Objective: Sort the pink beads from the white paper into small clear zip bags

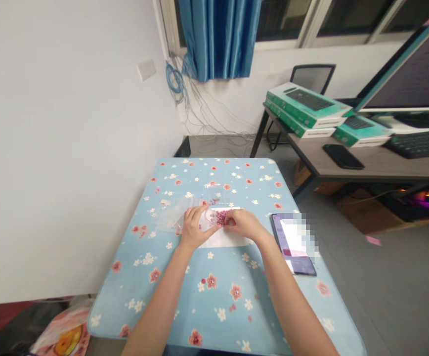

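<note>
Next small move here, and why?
I'd probably have the right hand pinch a bead from the near edge of the pile: its fingertips are right at the pink beads heaped on the white sheet, and the left hand lies at the sheet's left side, likely steadying it. Can't tell whether a bead is pinched now.

Pale blue across the surface (214, 341), flowered in coral and white. At frame centre, magenta on the beads (221, 216), white on the sheet (229, 240). Blue on the curtain (222, 39), top centre; green and white on the boxes (303, 109), upper right.
</note>
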A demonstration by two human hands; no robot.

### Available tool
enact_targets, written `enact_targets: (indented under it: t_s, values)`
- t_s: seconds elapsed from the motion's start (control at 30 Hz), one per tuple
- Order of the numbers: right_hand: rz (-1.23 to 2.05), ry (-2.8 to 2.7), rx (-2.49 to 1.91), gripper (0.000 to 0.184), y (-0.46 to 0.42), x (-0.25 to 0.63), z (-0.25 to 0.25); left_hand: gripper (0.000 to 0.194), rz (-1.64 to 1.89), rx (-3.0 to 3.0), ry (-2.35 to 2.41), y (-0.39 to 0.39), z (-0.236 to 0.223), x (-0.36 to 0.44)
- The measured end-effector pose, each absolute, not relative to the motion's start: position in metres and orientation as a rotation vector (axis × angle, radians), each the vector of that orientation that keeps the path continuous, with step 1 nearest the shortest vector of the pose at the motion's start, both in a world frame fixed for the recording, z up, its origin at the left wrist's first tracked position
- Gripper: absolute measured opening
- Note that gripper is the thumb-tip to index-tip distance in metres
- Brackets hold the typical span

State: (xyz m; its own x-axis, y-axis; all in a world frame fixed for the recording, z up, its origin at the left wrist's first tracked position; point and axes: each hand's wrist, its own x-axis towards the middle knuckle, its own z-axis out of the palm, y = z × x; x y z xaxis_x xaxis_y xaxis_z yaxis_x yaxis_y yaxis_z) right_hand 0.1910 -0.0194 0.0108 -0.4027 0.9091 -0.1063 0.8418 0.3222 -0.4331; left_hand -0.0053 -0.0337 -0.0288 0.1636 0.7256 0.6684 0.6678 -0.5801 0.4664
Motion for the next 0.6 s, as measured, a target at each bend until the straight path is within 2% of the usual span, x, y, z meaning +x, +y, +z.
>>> enact_targets:
  t_s: [0.23,0.6]
  values:
    - [0.691,-2.353,-1.561,0.006,-0.020,0.193,0.015,0.058,1.422,2.343,1.409,-0.034,-0.029,-0.006]
    - [0.976,-1.922,-1.175,0.020,-0.025,0.189,0.038,0.059,1.411,2.361,1.366,-0.034,-0.028,-0.005]
